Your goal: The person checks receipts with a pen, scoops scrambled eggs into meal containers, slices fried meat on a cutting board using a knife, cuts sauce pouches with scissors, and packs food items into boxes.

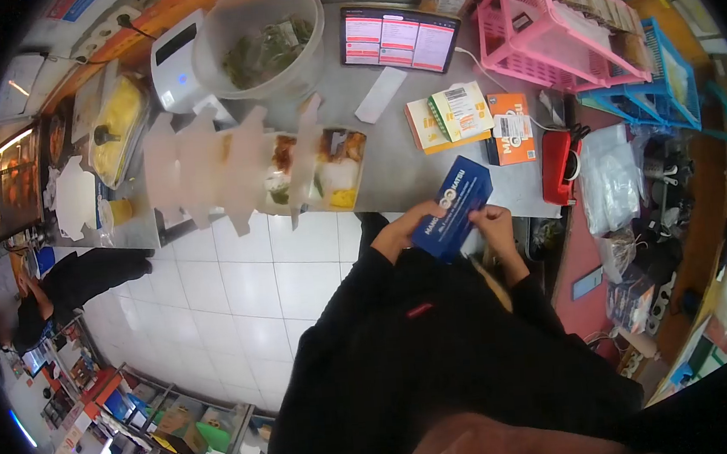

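Note:
A dark blue printed carton (461,202) with white lettering is held in front of my body, near the counter's front edge. My left hand (410,226) grips its left side, thumb on the printed face. Closed at the right edge of the same carton is my right hand (496,227), fingers pinched against it. On the counter beyond lie a yellow and white carton (421,128) with a green-edged packet and label, and an orange carton (514,148) with a label. To the left stand several food boxes with lids up; one open box (363,171) shows rice and browned food.
A tablet (400,39), a white printer (183,66) and a clear tub (313,26) of bagged greens stand at the back. Pink baskets (529,52) and a red tape dispenser (559,173) are on the right. Another person (86,279) is at far left.

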`<state>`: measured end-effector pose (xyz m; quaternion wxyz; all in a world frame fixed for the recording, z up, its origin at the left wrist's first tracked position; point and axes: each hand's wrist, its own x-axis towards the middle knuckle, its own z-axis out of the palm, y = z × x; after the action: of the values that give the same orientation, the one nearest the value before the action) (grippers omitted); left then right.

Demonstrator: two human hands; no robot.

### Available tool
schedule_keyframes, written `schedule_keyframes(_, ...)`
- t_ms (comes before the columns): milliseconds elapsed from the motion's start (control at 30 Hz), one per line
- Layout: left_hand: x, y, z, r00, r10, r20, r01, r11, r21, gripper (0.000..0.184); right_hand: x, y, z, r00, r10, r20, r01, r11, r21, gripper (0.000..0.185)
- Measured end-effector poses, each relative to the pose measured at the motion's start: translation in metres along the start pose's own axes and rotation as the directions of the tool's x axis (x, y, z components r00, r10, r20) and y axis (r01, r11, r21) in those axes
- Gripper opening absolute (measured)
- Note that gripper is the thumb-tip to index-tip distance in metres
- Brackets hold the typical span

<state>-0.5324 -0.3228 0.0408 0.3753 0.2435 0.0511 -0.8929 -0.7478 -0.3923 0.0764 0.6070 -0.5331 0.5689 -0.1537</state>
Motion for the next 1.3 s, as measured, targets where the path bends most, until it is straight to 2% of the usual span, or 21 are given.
schedule_keyframes(67,0.001,0.006,0.012,0.988,0.152,-0.008,-0.148,0.97,0.193,0.082,0.003,0.012,0.001,0.997,0.043,-0.06,-0.043,0.999,0.004,0.03)
schedule_keyframes(100,0.005,0.007,0.019,0.974,0.226,-0.003,-0.216,0.934,0.286,0.085,0.002,0.015,-0.005,0.998,0.035,0.057,-0.027,0.988,-0.151,0.027)
schedule_keyframes(133,0.026,0.0,-0.001,0.909,0.4,-0.118,-0.256,0.76,0.597,0.094,0.001,0.017,-0.013,0.984,0.045,0.17,0.007,0.955,-0.297,0.024)
schedule_keyframes(167,0.023,0.006,0.007,0.851,0.501,-0.154,-0.129,0.485,0.865,0.098,0.001,0.02,-0.022,0.958,0.072,0.276,0.057,0.9,-0.432,0.021)
schedule_keyframes(200,0.015,0.014,0.021,0.783,0.606,-0.139,0.058,0.152,0.987,0.102,0.004,0.012,-0.023,0.829,0.336,0.447,-0.047,0.838,-0.544,0.013)
schedule_keyframes(233,0.01,0.02,0.031,0.714,0.696,-0.079,0.278,-0.178,0.944,0.105,0.006,0.005,-0.021,0.79,0.373,0.486,-0.053,0.832,-0.552,0.013)
schedule_keyframes(300,0.023,0.007,-0.003,0.552,0.806,0.211,0.216,-0.383,0.898,0.093,0.001,-0.07,0.016,0.699,0.446,0.559,-0.066,0.818,-0.571,0.014)
schedule_keyframes(367,0.016,0.005,-0.008,0.347,0.82,0.456,0.119,-0.521,0.845,0.08,0.037,-0.08,0.044,0.768,0.103,0.632,0.206,0.895,-0.396,0.016)
schedule_keyframes(400,0.005,-0.001,-0.006,0.243,0.88,0.408,0.149,-0.449,0.881,0.057,0.072,-0.051,0.066,0.826,-0.249,0.505,0.429,0.859,-0.278,0.018)
schedule_keyframes(433,-0.002,-0.019,-0.03,0.148,0.941,0.303,0.053,-0.314,0.948,0.054,0.08,-0.097,0.092,0.858,-0.268,0.438,0.482,0.716,-0.505,0.017)
schedule_keyframes(467,-0.012,-0.037,-0.054,0.065,0.981,0.183,-0.054,-0.179,0.982,0.052,0.1,-0.107,0.123,0.89,-0.314,0.33,0.445,0.752,-0.486,0.023)
schedule_keyframes(500,-0.027,-0.046,-0.057,-0.09,0.99,-0.11,-0.139,0.097,0.985,0.049,0.117,-0.114,0.155,0.848,-0.449,0.281,0.53,0.723,-0.443,0.023)
schedule_keyframes(567,-0.047,-0.052,-0.069,-0.269,0.84,-0.471,-0.332,0.378,0.864,0.046,0.156,-0.106,0.212,0.609,-0.747,0.266,0.712,0.367,-0.599,0.023)
schedule_keyframes(633,-0.052,-0.053,-0.097,-0.361,0.712,-0.602,-0.478,0.413,0.775,0.047,0.176,-0.105,0.247,0.734,-0.448,0.509,0.653,0.26,-0.712,0.023)
schedule_keyframes(667,-0.054,-0.047,-0.114,-0.34,0.793,-0.505,-0.366,0.383,0.848,0.05,0.182,-0.105,0.256,0.769,-0.265,0.581,0.632,0.186,-0.752,0.024)
schedule_keyframes(733,-0.058,-0.037,-0.143,-0.247,0.919,-0.307,-0.14,0.279,0.95,0.055,0.188,-0.102,0.263,0.751,-0.245,0.613,0.65,0.107,-0.753,0.025)
schedule_keyframes(867,-0.094,-0.042,-0.125,-0.074,0.912,-0.405,-0.051,0.402,0.914,0.063,0.149,-0.119,0.221,0.73,-0.261,0.631,0.674,0.129,-0.727,0.027)
schedule_keyframes(1000,-0.124,-0.036,-0.055,0.198,0.935,-0.294,-0.158,0.326,0.932,0.061,0.086,-0.098,0.106,0.781,-0.462,0.42,0.613,0.436,-0.659,0.021)
schedule_keyframes(1133,-0.086,-0.017,0.005,0.465,0.872,-0.156,-0.241,0.294,0.925,0.056,0.054,-0.064,0.005,0.892,-0.416,0.177,0.427,0.649,-0.629,0.019)
schedule_keyframes(1267,-0.018,-0.005,-0.041,0.67,0.7,-0.247,-0.038,0.366,0.93,0.053,0.08,0.011,-0.035,0.954,-0.3,0.008,0.258,0.808,-0.53,0.03)
schedule_keyframes(1300,-0.021,-0.001,-0.033,0.635,0.739,-0.223,0.019,0.274,0.962,0.054,0.079,0.009,-0.036,0.966,-0.258,0.006,0.228,0.841,-0.491,0.033)
